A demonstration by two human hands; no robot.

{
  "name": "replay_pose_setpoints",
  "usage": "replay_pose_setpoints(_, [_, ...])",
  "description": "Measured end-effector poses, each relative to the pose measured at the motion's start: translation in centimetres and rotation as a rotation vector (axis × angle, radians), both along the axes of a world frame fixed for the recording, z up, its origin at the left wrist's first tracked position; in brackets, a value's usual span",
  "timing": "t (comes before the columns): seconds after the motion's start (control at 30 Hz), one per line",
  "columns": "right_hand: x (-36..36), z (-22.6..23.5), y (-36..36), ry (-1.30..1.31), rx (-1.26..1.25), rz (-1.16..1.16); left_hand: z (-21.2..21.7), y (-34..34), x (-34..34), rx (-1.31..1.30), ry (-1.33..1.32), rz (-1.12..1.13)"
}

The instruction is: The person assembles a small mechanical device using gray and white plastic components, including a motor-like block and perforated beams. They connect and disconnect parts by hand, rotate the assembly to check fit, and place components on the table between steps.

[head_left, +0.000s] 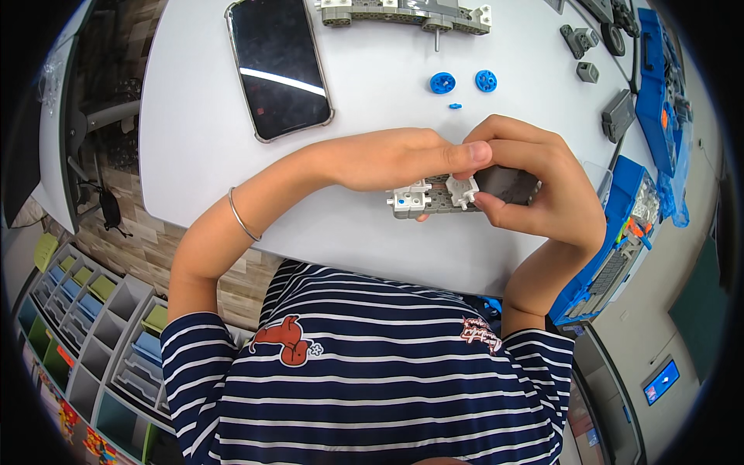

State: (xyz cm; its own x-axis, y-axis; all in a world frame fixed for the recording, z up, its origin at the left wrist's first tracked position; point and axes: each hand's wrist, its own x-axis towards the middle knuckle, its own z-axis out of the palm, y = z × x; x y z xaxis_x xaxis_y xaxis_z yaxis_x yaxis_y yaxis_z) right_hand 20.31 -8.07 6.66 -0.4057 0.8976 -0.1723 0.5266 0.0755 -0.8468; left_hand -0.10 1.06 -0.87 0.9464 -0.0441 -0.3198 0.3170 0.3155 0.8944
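Observation:
Close in front of me, both hands are on a toy-brick assembly [438, 204] of grey beams with white pieces at its left end. My left hand [395, 160] reaches across from behind it, thumb extended to the right; a fingertip shows under its lower edge. My right hand [564, 182] is curled round the right end, its thumb against a white connector piece [463, 191]. Its fingers cover part of a dark section there. Beyond the hands lie two blue wheel hubs [442, 83] and a tiny blue connector [456, 106].
A phone [279, 70] lies at the back left. Another grey-and-white brick assembly [403, 15] with a thin axle is at the far edge. Grey parts [618, 116] and a black wheel [613, 39] lie at the right, beside blue parts trays [612, 240].

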Motion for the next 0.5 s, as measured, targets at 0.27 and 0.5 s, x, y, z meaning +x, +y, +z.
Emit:
replay_pose_setpoints(0.27, [0.20, 0.13, -0.23, 0.011, -0.037, 0.020, 0.04, -0.35, 0.09, 0.007, -0.017, -0.030])
replay_pose_setpoints(0.5, [-0.15, 0.32, -0.52, 0.008, -0.063, 0.027, -0.06, -0.25, 0.10, 0.010, -0.042, -0.073])
